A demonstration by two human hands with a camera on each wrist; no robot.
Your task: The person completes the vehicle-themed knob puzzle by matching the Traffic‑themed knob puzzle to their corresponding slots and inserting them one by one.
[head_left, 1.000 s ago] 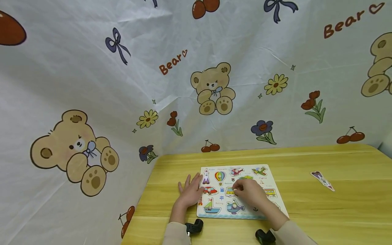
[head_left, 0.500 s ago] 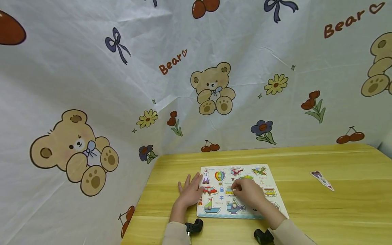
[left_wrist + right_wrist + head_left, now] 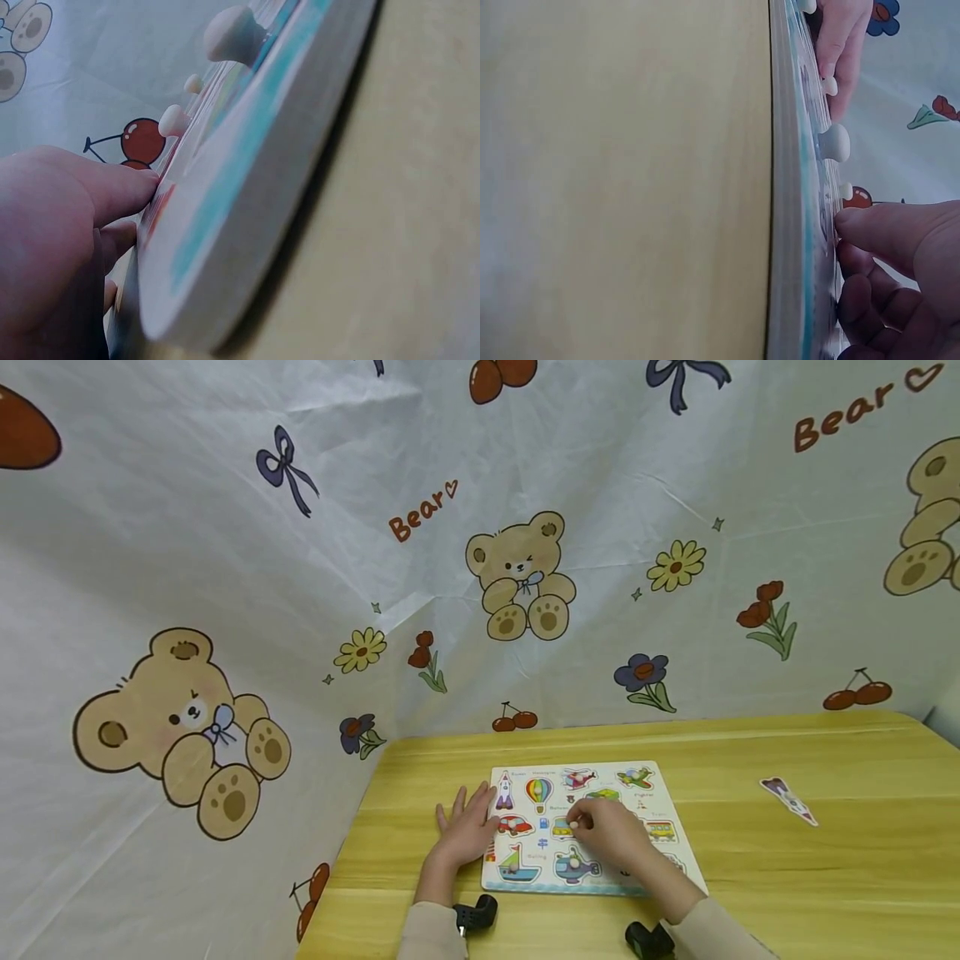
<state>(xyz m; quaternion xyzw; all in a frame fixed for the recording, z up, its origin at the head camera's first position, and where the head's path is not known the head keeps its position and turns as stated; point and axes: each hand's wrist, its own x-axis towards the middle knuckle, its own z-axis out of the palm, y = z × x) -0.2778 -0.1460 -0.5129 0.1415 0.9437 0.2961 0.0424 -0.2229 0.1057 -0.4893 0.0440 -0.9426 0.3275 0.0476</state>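
A white wooden knob puzzle board (image 3: 615, 885) with colourful vehicle pieces lies on the table. At its left edge rests my left hand (image 3: 467, 831), fingers spread and thumb along the rim; the left wrist view shows that thumb (image 3: 124, 191) against the board. My right hand (image 3: 611, 833) is over the middle of the board, with curled thumb and index finger at the knob of a yellow and blue bus piece (image 3: 561, 828). It pinches there, and the hand covers part of the bus. In the right wrist view the thumb (image 3: 877, 229) is low against the board face.
A loose rocket-shaped piece (image 3: 789, 800) lies on the wooden table (image 3: 840, 877), right of the board. White knobs (image 3: 836, 142) stick up from the pieces. A sheet (image 3: 420, 427) printed with bears hangs behind and to the left of the table.
My right hand has shifted very slightly left at the bus piece. The left hand and the board stay where they were.
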